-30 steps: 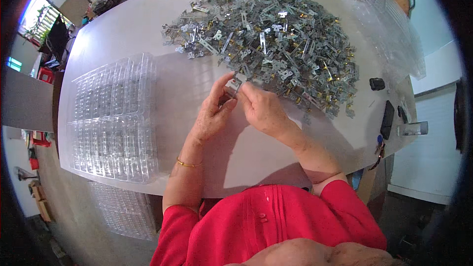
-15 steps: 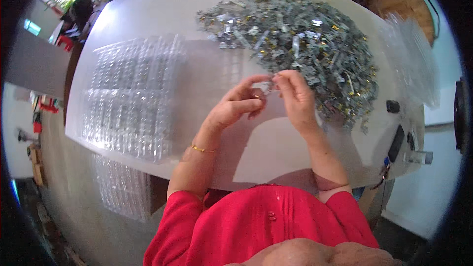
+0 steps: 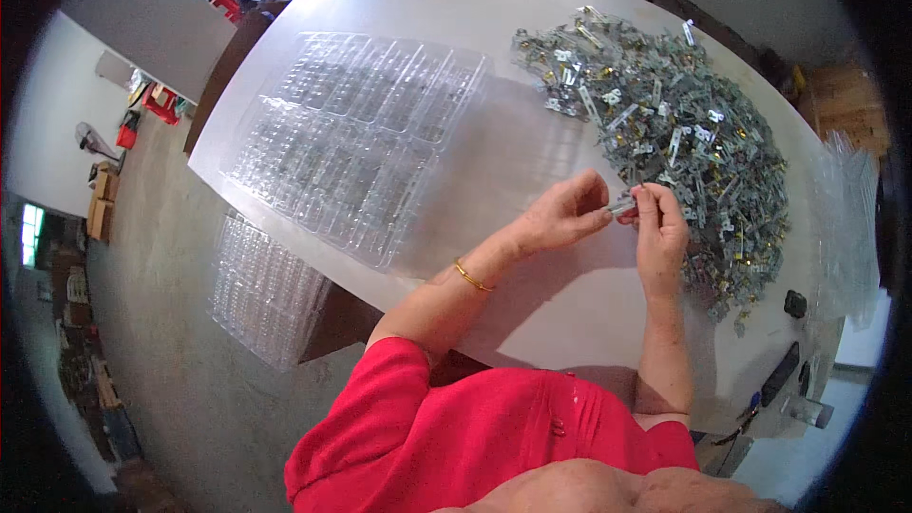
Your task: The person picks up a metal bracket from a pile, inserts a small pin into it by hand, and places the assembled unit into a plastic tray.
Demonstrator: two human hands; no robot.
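My left hand (image 3: 567, 213) and my right hand (image 3: 661, 236) meet above the white table, just in front of a heap of small silver and gold metal parts (image 3: 679, 133). Between their fingertips is a small silver metal piece (image 3: 622, 208), pinched by the left thumb and fingers at one end. The right fingers close on its other end; its exact shape is partly hidden by them. Left of my hands lies a clear plastic tray (image 3: 342, 147) with rows of narrow compartments, and greyish pieces seem to lie in it.
More clear trays (image 3: 261, 294) are stacked below the table's left edge. Along the right side are clear plastic bags (image 3: 845, 228), a small black block (image 3: 795, 303), a flat black object (image 3: 781, 372), a tool with blue handles (image 3: 750, 415) and a clear cylinder (image 3: 809, 410).
My view has turned, so the table, tray and heap appear farther right. Both hands stay together at the heap's near edge, and the metal piece between them shows more plainly.
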